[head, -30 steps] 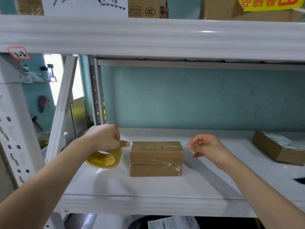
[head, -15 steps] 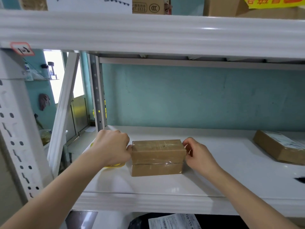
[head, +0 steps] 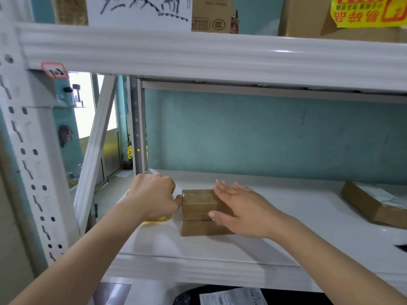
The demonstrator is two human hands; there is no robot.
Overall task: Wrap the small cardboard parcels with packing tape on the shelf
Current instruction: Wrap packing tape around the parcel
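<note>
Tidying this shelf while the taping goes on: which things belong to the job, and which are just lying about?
In use: stacked parcels, tape roll under the left hand, right hand flat on top, shelf.
Lying about: labelled box at right, cartons above, bagged package below.

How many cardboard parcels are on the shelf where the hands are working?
3. Two are stacked mid-shelf: the upper parcel under the right hand, the lower parcel beneath it. A third parcel lies far right. More may sit out of frame.
</note>
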